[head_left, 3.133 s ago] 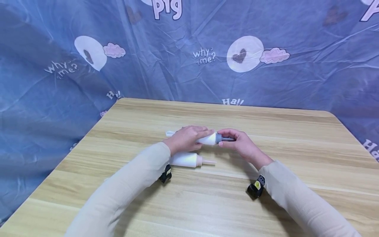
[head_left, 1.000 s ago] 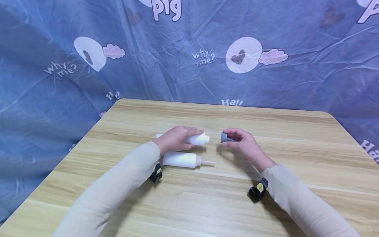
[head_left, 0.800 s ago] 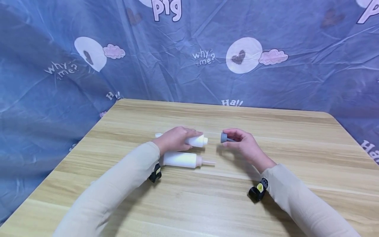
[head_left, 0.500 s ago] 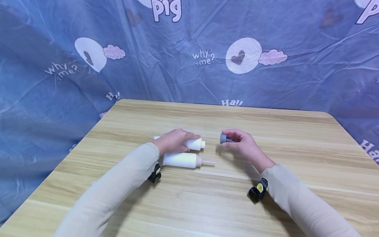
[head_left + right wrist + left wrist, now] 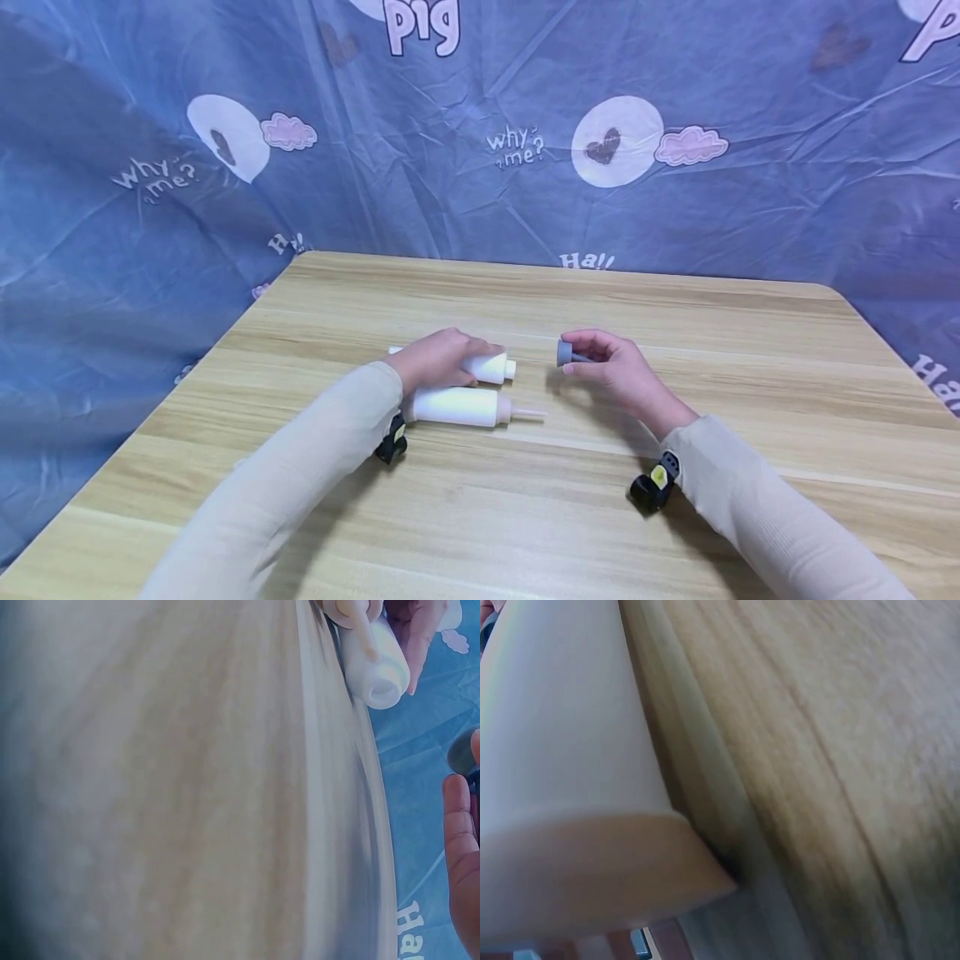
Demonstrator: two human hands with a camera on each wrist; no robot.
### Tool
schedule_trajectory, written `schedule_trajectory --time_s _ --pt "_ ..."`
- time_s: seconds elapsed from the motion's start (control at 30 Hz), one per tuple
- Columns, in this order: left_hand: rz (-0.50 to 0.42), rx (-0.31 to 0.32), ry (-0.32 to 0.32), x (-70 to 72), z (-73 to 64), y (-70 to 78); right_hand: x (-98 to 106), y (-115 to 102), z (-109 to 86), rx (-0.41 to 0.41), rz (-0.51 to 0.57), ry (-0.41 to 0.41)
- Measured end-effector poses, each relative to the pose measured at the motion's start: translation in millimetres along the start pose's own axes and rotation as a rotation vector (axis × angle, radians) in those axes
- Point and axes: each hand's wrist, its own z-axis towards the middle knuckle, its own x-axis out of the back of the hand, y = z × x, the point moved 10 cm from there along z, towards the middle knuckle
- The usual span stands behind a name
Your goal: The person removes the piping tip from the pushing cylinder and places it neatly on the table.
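My left hand (image 5: 438, 360) grips a white squeeze bottle (image 5: 486, 367) from above; the bottle lies on its side, its bare neck facing right. In the right wrist view that bottle's open mouth (image 5: 384, 694) shows. Between thumb and fingers, my right hand (image 5: 618, 371) pinches a grey nozzle cap (image 5: 564, 352) by its spout, the wide end turned left toward the neck, a gap between the two. Just in front of the gripped bottle lies a second white squeeze bottle (image 5: 456, 406) with a pale pink nozzle cap (image 5: 505, 408). It fills the left side of the left wrist view.
The wooden table (image 5: 480, 517) spreads out around both hands. Behind it hangs a blue printed cloth (image 5: 420, 183), which also covers the left side. Black wrist cameras (image 5: 651, 490) sit on both sleeves.
The grey nozzle cap was on the bottle's neck earlier and is now apart from it. My left hand has moved left with the bottle and lowered it toward the second one.
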Motion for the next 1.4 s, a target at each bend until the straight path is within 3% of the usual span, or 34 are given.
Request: schedule_trajectory --time_s 0.3,1.17,1.4 --pt "-0.020 -0.031 0.041 1.5 -0.4 -1.1 0.9 1.5 -1.1 -0.008 -0.020 -0.002" --pt "-0.035 -0.049 0.047 4.9 -0.6 1.7 -0.1 1.9 -4.4 -0.015 -0.043 -0.027" --pt "-0.086 -0.056 0.120 16.0 -0.4 7.2 0.3 2.8 -4.3 -0.017 -0.060 -0.021"
